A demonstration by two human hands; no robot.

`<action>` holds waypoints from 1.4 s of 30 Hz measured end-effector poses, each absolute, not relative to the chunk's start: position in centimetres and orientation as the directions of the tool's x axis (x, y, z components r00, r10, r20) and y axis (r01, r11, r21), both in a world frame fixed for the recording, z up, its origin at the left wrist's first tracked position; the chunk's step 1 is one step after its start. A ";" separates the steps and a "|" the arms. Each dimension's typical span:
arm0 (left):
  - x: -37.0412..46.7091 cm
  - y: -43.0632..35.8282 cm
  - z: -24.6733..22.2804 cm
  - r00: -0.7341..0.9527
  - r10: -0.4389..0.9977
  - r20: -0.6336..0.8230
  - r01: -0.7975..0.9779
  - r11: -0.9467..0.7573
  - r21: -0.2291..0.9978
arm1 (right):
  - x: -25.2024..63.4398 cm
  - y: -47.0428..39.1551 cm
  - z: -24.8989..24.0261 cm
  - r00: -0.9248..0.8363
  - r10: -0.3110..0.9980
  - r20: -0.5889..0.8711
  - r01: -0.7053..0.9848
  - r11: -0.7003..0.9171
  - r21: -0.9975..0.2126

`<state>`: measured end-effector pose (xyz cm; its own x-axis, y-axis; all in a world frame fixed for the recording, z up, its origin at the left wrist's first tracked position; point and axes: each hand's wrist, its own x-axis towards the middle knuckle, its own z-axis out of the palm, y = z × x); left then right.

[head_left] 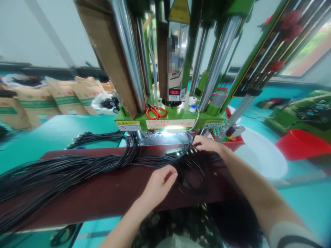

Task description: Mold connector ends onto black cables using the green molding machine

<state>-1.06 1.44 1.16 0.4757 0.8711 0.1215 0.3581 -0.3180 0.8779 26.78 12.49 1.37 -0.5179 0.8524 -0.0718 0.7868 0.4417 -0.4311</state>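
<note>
Long black cables run across a dark red table from the left toward the middle. My left hand is above the table, just left of a looped cable bundle; its fingers are pressed together, and whatever they hold is too small to make out. Farther back and to the right, my right hand has its fingers closed at the cable ends, beside the lit metal plate of a green machine. What those fingertips grip is hidden.
Red-handled scissors and a small blue-and-white spool lie on the machine's ledge. Paper sacks stand at the back left. More cables lie behind the table. A white tub and a red bucket are at the right.
</note>
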 end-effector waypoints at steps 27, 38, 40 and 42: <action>-1.0 12.1 -2.1 0.479 0.870 0.119 0.786 -0.485 0.383 | 27.1 10.5 -2.6 -0.175 0.939 0.297 0.791 0.314 -0.525; -1.3 12.3 -2.6 0.473 0.869 0.147 0.765 -0.488 0.421 | 27.5 10.6 -3.2 -0.142 0.934 0.328 0.798 0.304 -0.520; -1.4 12.3 -2.7 0.472 0.868 0.156 0.768 -0.492 0.411 | 27.6 10.7 -3.3 -0.143 0.932 0.332 0.799 0.307 -0.517; -1.4 12.3 -2.8 0.470 0.868 0.161 0.770 -0.492 0.406 | 27.7 10.8 -3.4 -0.145 0.931 0.336 0.799 0.310 -0.515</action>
